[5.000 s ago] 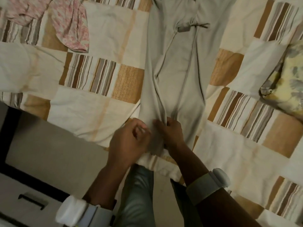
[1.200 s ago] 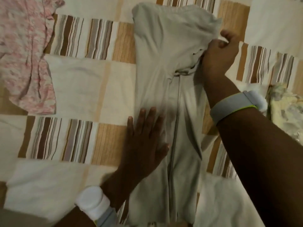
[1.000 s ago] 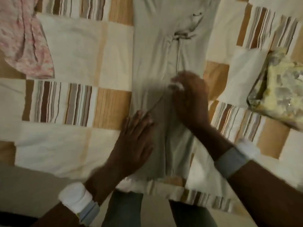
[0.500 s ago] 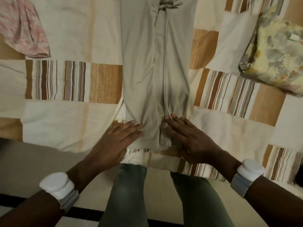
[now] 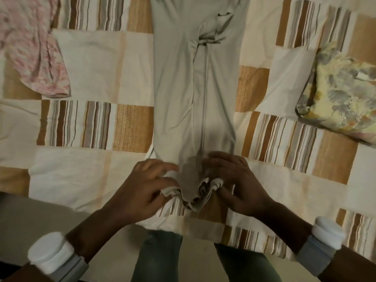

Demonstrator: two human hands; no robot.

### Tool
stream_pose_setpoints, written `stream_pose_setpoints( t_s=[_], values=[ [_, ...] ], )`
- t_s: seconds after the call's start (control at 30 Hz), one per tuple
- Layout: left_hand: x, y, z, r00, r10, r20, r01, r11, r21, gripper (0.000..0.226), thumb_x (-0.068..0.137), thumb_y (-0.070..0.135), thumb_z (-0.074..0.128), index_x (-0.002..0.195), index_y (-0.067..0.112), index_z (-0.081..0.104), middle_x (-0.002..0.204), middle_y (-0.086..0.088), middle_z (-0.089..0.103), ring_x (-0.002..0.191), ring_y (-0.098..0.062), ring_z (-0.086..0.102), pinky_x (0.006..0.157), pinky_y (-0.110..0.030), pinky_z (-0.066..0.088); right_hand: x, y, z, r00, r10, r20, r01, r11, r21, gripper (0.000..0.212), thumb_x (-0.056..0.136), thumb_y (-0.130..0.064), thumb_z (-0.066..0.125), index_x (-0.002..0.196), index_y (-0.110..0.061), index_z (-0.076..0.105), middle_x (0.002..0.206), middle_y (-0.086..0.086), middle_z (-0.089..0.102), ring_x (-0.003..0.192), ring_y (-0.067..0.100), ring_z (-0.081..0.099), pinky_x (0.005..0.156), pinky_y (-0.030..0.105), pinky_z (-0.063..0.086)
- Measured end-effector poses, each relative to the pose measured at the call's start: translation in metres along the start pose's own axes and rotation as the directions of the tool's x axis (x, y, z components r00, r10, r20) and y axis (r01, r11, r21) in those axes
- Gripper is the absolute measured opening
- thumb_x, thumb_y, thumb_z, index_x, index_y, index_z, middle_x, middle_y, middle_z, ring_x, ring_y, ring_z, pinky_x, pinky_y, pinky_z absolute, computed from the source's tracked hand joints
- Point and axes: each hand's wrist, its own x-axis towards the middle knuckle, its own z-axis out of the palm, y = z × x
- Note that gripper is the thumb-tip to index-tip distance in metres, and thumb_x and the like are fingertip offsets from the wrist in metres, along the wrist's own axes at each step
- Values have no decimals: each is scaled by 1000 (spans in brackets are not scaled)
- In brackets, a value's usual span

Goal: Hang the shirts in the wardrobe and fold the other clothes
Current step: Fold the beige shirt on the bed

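A long grey garment [image 5: 193,88] lies folded lengthwise down the middle of the patchwork bedspread [image 5: 81,176], running away from me. Its near end is bunched up at the bed's front edge. My left hand [image 5: 142,190] grips the left corner of that near end, fingers curled round the cloth. My right hand [image 5: 236,184] grips the right corner in the same way. The far end of the garment runs out of the top of the view.
A pink patterned garment [image 5: 32,45] lies crumpled at the far left of the bed. A folded yellow and grey floral piece [image 5: 341,94] sits at the right. My legs in green trousers [image 5: 160,259] stand against the bed's front edge.
Half a second ago both hands lay flat on the garment's near end. Now their fingers have curled and gathered the hem, lifting it slightly off the bedspread.
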Motion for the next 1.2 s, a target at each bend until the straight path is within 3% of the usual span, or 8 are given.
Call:
stream_pose_setpoints(
  t_s=[0.17,0.37,0.67,0.77,0.87,0.93,1.03,1.2],
  values=[
    [83,20,-67,855,-491,-166,172,571,-802,17,101,35,59,102,36,77,101,13,77,97,-4,72,81,-26,57,89,-25,-52,946,274,-174,-76,709,701,22,96,-28,54,99,-13,70,102,-1,71,96,18,68,81,31,56],
    [199,-37,-109,697,-715,-55,197,265,-944,37,102,53,55,124,25,67,122,1,75,115,-18,71,102,-39,56,193,4,-97,651,720,-242,-270,518,812,28,100,-52,55,110,-29,67,110,-8,73,103,13,70,94,30,58],
    [223,-84,-95,667,-745,-19,327,315,-891,41,95,14,74,135,9,63,119,-3,75,105,-19,74,91,-33,60,217,44,-108,582,811,-69,-426,376,823,26,95,-25,74,117,-15,66,109,1,75,92,17,75,75,25,61],
    [207,-72,-91,666,-711,-225,382,585,-716,59,91,32,75,144,18,52,131,5,67,113,-9,68,104,-34,55,204,32,-104,542,769,-338,-557,630,541,40,98,-33,66,135,-17,60,112,-13,67,98,6,66,95,28,55],
    [167,-47,-76,727,-447,-521,289,888,-357,73,84,33,82,144,22,42,141,2,49,125,-9,55,105,-22,47,162,14,-87,757,272,-595,-316,948,32,48,95,-29,68,139,-16,55,142,-8,53,131,12,53,111,29,44],
    [134,-41,-63,856,-197,-477,208,978,-30,73,79,37,84,141,15,52,148,-9,44,140,-23,44,112,-39,42,131,22,-70,939,-35,-342,-52,969,-240,55,91,-31,72,138,-9,57,155,10,46,149,25,38,119,47,37],
    [99,-60,-41,966,-63,-250,116,972,202,65,79,26,75,140,10,58,152,-12,48,148,-31,39,112,-55,38,100,50,-45,998,25,-57,-48,885,-463,79,85,-39,73,152,-11,42,165,16,32,156,35,22,120,64,28],
    [104,-67,-31,945,-90,-313,147,976,163,45,86,13,65,130,9,65,142,-12,57,137,-31,49,111,-52,41,102,58,-40,986,61,-155,-127,877,-463,61,92,-30,68,148,-12,51,161,13,41,152,31,32,121,55,30]
  ],
)
